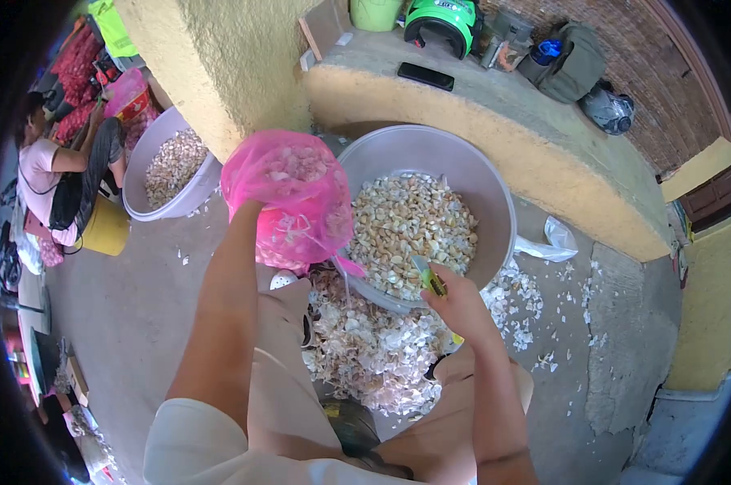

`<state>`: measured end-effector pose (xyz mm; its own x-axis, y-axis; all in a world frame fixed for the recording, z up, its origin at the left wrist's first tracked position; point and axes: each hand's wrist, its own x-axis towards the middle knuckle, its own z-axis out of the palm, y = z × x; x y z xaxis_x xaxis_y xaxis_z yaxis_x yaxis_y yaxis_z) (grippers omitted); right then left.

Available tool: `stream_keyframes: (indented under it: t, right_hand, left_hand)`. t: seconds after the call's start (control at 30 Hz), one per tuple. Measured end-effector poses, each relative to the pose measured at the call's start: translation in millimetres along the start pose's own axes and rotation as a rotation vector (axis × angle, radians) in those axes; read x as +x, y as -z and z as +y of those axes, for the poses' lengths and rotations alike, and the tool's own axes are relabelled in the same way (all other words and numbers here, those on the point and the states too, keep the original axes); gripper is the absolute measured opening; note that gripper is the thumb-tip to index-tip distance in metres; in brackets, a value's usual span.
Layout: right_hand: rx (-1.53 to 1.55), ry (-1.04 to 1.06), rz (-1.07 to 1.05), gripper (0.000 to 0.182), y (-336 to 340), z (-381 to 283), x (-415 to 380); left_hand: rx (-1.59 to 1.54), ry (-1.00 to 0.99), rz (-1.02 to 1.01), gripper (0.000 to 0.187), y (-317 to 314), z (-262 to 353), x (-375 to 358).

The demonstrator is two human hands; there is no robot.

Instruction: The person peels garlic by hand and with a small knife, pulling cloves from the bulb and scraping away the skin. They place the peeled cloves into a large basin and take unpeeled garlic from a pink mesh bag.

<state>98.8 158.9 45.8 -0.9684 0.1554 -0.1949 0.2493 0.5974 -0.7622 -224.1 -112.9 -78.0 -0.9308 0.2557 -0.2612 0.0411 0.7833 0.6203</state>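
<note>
My left hand (253, 212) reaches into a pink plastic bag (331, 212) of garlic left of the large tub, and its fingers are hidden by the bag. In my right hand (460, 305) is a small cutter (432, 280) with a green and black handle, its blade over the near side of the tub. The round grey tub (495, 190) stands on the floor in front of me, holding many garlic cloves (410, 230). A heap of garlic skins (373, 347) lies between my legs, against the tub's near side.
At the left a person (46, 174) sits beside another tub (212, 174) of cloves and a yellow bucket (105, 226). A ledge (495, 105) behind my tub bears a phone (426, 76), a green helmet (444, 24) and a backpack (572, 65). White plastic (550, 242) lies right.
</note>
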Motion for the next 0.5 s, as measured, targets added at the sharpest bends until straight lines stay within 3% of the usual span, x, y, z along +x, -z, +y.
stream_keyframes:
  t: [0.1,0.2,0.3,0.4,0.5]
  right_hand:
    - [-0.061,-0.014,-0.003,0.044,0,3,-3]
    - [-0.044,-0.007,0.005,0.043,0,11,-8]
    - [-0.076,0.018,0.03,0.042,-1,19,-13]
    - [-0.087,0.0,0.047,0.039,-3,17,-21]
    - [0.074,-0.051,0.083,0.037,-13,17,-25]
  left_hand:
    - [-0.386,0.231,-0.152,0.041,11,11,-25]
    - [-0.673,0.302,-0.25,0.039,17,17,-53]
    - [-0.927,0.238,-0.366,0.024,19,16,-86]
    - [-1.062,0.329,-0.428,0.026,23,54,-148]
    - [-1.286,0.277,-0.572,0.036,-10,85,-179]
